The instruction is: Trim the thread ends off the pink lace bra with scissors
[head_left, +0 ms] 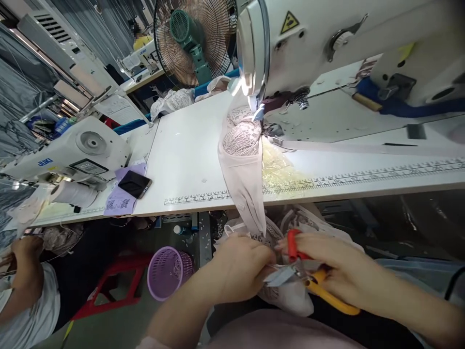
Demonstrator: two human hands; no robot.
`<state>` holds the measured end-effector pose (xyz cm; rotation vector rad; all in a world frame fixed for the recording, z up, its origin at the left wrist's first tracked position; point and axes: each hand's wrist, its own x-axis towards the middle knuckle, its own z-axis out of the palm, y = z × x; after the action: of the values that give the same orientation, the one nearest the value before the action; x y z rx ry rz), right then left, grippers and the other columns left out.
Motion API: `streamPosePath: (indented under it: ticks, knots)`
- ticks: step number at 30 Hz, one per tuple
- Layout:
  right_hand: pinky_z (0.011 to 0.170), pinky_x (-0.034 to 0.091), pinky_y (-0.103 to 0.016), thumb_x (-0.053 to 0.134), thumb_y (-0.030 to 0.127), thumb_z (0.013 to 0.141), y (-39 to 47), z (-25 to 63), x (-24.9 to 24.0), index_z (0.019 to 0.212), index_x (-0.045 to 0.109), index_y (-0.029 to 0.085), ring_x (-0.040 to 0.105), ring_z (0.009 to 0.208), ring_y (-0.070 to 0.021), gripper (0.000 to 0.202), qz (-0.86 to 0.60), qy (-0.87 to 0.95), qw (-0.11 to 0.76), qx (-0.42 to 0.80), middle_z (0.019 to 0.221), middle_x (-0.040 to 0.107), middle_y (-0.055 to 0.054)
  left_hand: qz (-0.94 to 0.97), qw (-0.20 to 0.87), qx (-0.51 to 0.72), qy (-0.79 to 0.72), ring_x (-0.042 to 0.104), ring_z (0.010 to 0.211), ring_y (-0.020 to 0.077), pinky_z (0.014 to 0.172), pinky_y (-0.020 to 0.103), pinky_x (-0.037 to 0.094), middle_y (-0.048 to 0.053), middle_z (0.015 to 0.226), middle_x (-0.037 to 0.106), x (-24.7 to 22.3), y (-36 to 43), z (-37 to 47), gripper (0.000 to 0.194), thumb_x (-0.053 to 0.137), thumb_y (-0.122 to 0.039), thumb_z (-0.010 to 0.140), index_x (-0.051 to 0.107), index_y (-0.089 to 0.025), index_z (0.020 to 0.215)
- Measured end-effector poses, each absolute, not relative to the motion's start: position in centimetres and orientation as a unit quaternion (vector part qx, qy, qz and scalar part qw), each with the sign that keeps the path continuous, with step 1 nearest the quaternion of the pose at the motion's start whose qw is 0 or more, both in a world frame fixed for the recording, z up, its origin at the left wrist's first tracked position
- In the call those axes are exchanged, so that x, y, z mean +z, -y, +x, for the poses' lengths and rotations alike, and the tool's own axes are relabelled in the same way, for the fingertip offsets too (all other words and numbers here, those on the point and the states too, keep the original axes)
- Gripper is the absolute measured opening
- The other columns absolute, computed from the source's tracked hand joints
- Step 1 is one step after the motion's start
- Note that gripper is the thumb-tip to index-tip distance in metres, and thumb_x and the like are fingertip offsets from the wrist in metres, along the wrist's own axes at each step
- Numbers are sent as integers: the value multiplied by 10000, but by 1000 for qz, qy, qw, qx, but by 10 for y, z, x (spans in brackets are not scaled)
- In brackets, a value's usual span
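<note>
The left hand [241,269] sits low in the head view, just below the edge of the white sewing table [181,160], with its fingers curled together and pinched on a fold of pale pink lace garment fabric [286,291] that lies bunched in the lap. The right hand [341,274] is just beside it, fingertips nearly meeting those of the left, and is closed around a pair of small thread snips with a red upper handle and a yellow lower handle [308,271]. The red loop shows above the right fingers, the yellow handle runs out beneath the palm, and the short metal blades point toward the left fingertips, touching the fabric held there. A small grey-blue tab of cloth juts out right between the two sets of fingers.

From the fingers upward, a long pale pink strip of the same garment [243,184] climbs over the table edge to a lace bra cup [241,138] lying under the needle of the white industrial sewing machine [327,43].

Left of the left fingers, on the floor, stands a purple plastic mesh basket [169,271] beside a red stool [116,286]. Farther left on the table are a black smartphone [134,184] on purple paper, and a co-worker's hand [23,247] at another white machine [72,150].
</note>
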<state>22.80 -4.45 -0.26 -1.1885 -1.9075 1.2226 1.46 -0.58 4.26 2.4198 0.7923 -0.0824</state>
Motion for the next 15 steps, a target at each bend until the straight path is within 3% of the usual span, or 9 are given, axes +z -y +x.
streamPosePath:
  ticks: [2,5,9,12,15]
  knots:
    - [563,419,-309,496,233,707,41,218,0,632,439,238,489,625,-205,95,-436,722,252,475,673,533,-23,912,286,-31,-292,615,748,226,712,332,396,68,809,685,42,6,16,124,511,-143,838,629,-182,849]
    - [514,332,-286,476,243,705,41,215,-1,618,320,238,397,582,-177,178,-461,705,212,495,638,450,-1,918,269,-35,-291,619,789,220,799,349,397,70,841,687,41,8,12,154,474,-182,896,628,-186,884]
    - [529,332,-285,478,224,699,42,219,-4,626,322,233,385,600,-175,172,-463,684,216,520,648,439,-1,921,220,-55,-316,607,881,234,1016,479,304,68,881,683,44,10,-2,192,458,-225,939,642,-183,978]
    - [532,363,-279,521,290,759,43,222,-8,633,330,232,367,593,-165,236,-462,669,234,533,651,412,11,920,176,-71,-343,588,864,226,1055,550,271,63,876,664,48,11,-17,213,448,-229,953,643,-185,1025]
    - [539,399,-274,518,318,777,46,226,-14,648,341,230,388,598,-161,235,-456,659,249,543,666,405,16,914,178,-33,-363,581,814,194,1046,521,333,47,839,631,52,11,-33,243,416,-168,952,636,-179,1054]
